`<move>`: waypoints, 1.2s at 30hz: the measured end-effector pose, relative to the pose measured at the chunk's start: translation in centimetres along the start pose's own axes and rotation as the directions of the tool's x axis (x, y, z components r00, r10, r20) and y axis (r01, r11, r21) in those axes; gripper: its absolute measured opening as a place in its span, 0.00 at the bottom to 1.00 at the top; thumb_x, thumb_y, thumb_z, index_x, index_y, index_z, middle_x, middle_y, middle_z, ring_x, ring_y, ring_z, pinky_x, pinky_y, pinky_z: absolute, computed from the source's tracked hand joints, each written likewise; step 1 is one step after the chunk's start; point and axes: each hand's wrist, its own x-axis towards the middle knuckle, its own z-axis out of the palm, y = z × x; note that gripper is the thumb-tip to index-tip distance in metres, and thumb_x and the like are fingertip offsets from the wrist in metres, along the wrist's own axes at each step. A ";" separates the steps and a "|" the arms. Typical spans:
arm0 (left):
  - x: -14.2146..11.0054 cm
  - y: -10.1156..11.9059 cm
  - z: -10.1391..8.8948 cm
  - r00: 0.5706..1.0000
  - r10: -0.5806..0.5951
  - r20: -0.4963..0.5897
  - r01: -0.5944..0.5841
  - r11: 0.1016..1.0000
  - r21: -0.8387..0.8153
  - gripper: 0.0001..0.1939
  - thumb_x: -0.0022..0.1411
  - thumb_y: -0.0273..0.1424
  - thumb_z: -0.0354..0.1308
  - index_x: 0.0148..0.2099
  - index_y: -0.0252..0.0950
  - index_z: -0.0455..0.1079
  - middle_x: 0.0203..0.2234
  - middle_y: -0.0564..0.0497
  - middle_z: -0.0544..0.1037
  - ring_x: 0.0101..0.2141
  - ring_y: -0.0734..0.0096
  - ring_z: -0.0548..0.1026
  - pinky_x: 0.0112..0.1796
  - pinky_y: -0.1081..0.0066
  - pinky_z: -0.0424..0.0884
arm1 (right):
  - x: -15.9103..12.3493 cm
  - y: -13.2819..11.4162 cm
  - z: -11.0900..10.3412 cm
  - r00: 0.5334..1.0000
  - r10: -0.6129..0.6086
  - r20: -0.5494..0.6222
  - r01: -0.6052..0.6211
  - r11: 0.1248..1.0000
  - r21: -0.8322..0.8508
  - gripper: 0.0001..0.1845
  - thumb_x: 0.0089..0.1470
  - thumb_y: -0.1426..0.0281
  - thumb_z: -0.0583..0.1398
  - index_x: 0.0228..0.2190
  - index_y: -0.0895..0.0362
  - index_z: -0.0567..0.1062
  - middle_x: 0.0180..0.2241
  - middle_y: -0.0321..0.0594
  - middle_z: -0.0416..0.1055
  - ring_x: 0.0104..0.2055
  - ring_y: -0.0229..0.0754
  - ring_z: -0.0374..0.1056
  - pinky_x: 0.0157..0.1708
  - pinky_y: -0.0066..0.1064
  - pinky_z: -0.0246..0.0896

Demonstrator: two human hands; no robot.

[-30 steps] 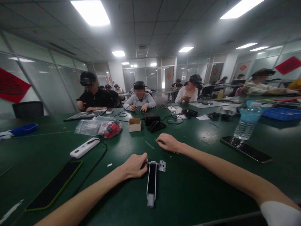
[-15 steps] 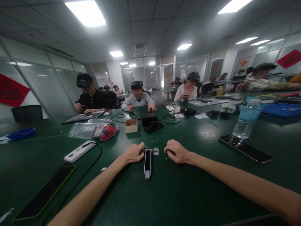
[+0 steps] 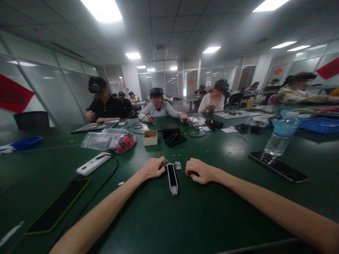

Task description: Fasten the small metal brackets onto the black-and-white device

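On the green table (image 3: 201, 215) lies a long, narrow piece with a pale grey frame and a dark middle (image 3: 172, 175). Attached to or touching its far end is a small metal plate with holes (image 3: 178, 165). My left hand (image 3: 154, 168) is closed beside that far end, thumb and forefinger pressed together; what they pinch is hidden. To the right of the plate, my right hand (image 3: 200, 171) rests on the table with fingers curled inward. A tiny light bit (image 3: 191, 175) shows at its fingertips, too small to name.
Left are a green-edged phone (image 3: 59, 206), a white power strip (image 3: 94, 163) and a plastic bag with red parts (image 3: 124, 141). Ahead stand a small box (image 3: 150, 138) and a black stand (image 3: 176, 140). A water bottle (image 3: 282, 135) and black phone (image 3: 278, 166) lie right. Co-workers sit opposite.
The long piece has turned slightly, its near end swinging right. My right fingertips have come down to the tiny bit that lay just below them. A co-worker's hand opposite has moved right.
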 end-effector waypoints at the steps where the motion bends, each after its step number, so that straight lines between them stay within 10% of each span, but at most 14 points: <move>1: 0.0 0.0 0.0 1.000 -0.002 0.003 0.002 1.000 0.003 0.04 0.55 0.29 0.49 0.36 0.37 0.61 0.24 0.53 0.71 0.26 0.69 0.70 0.27 0.73 0.59 | 0.1 -0.3 -0.1 1.000 0.004 0.022 -0.004 1.000 -0.013 0.05 0.44 0.75 0.54 0.27 0.57 0.68 0.28 0.37 0.65 0.31 0.38 0.59 0.35 0.32 0.52; 16: -0.2 0.2 -0.4 1.000 0.012 0.009 -0.012 1.000 -0.016 0.05 0.56 0.30 0.49 0.36 0.36 0.61 0.24 0.53 0.72 0.25 0.70 0.70 0.26 0.74 0.59 | 0.5 1.0 1.7 0.924 0.247 -0.292 -0.238 0.969 0.064 0.09 0.57 0.73 0.52 0.38 0.59 0.70 0.37 0.44 0.67 0.39 0.41 0.63 0.39 0.35 0.61; 36: -0.5 0.2 -0.3 0.999 0.034 0.006 -0.034 0.999 -0.024 0.05 0.56 0.29 0.49 0.37 0.37 0.61 0.24 0.54 0.71 0.25 0.71 0.70 0.27 0.75 0.60 | -1.1 3.2 -0.2 0.930 0.234 -0.282 -0.237 0.971 0.021 0.09 0.51 0.74 0.55 0.35 0.58 0.72 0.35 0.42 0.70 0.38 0.42 0.64 0.41 0.36 0.56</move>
